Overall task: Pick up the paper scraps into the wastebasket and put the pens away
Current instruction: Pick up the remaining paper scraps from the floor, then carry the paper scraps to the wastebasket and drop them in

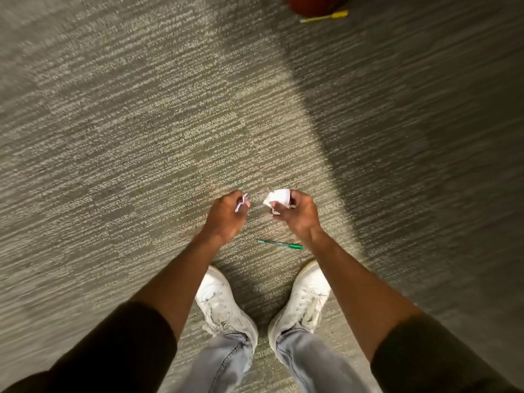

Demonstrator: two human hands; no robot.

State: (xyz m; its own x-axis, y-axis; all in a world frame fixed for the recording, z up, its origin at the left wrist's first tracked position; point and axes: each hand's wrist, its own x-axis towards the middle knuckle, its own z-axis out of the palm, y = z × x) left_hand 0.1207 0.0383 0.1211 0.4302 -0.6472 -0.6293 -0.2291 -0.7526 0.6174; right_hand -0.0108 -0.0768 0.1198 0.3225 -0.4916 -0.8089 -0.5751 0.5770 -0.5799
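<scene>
Two white shoes (pixel 263 299) are standing on grey carpet (pixel 113 137); a green pen (pixel 280 244) is lying just below and between the hands. Left hand (pixel 226 215) is closing on a small paper scrap (pixel 241 205); right hand (pixel 297 212) is gripping a larger crumpled scrap (pixel 276 200). Far beyond the right hand, a yellow pen (pixel 324 16) is lying beside a dark red round object (pixel 314 4).

Both arms reached forward and down, forearms bare. Left hand (pixel 226 215) was curled closed, fingers pinched at its tip. Right hand (pixel 297 215) likewise, fingertips gathered together.
</scene>
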